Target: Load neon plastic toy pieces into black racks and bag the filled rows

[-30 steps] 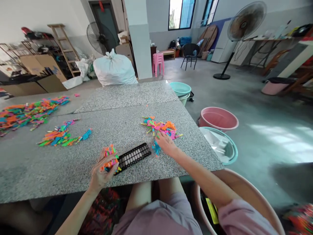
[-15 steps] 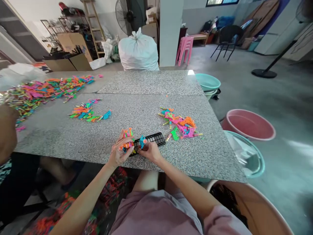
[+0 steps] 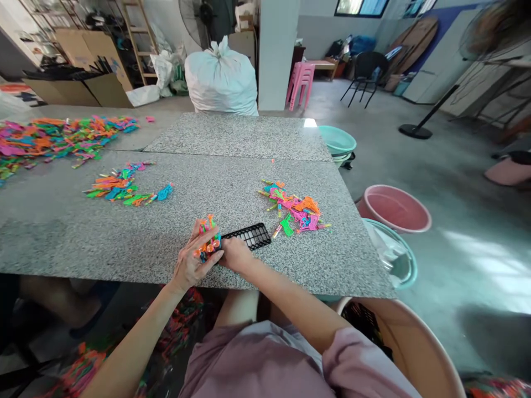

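A black plastic grid rack [image 3: 258, 236] lies slightly slanted near the front edge of the table. At its left end, a cluster of small bright toy guns [image 3: 209, 237] stands upright in orange, pink, green and blue. My left hand [image 3: 191, 258] is curved around this cluster, thumb in front and fingers behind. Over the rack, against the cluster's right side, my right hand [image 3: 235, 254] is closed with its fingertips hidden; what it grips cannot be seen. To the right of the rack lies a loose pile of toy guns [image 3: 305, 210], several with candy-coloured tubes.
Another small pile of toy guns [image 3: 124, 185] lies left on the speckled table [image 3: 215, 182], with a large heap [image 3: 53, 138] farther back. A tied white sack [image 3: 222, 80] stands beyond the table. Tubs, including a pink one [image 3: 396, 209], stand along the right side.
My right hand has moved left to the cluster, and the blue toy gun it held is no longer visible in it. The view has turned right; the neighbour's arm has left it.
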